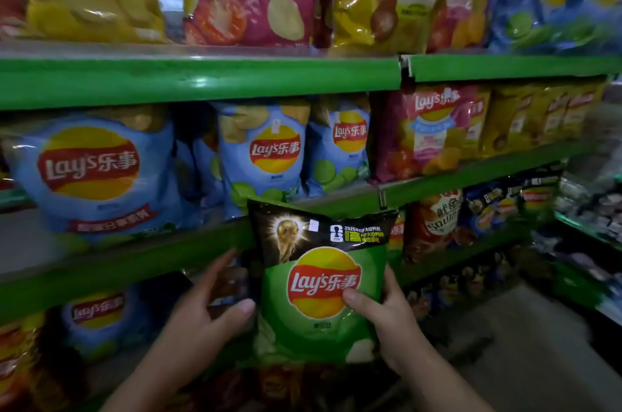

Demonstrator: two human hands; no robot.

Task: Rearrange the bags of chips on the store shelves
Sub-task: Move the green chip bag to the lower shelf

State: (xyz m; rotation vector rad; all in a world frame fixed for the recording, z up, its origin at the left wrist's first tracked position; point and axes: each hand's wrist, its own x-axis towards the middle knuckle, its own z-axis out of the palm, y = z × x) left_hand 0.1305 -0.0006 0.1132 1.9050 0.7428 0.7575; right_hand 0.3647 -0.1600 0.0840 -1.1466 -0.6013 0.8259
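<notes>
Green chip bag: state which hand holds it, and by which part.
Right hand grips the green chip bag at its right edge, thumb on the front. Left hand touches its left edge.

The green bag (319, 293) is seen to be glossy plastic film, creased where it is pinched at 4 o'clock. The blue bags (91, 172) at 9 o'clock are shiny, smooth film too. The shelf edges (202, 78) are coated in glossy green paint, seemingly over metal.

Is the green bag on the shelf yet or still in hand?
In hand: the right hand grips the green bag in front of the shelf edge.
</notes>
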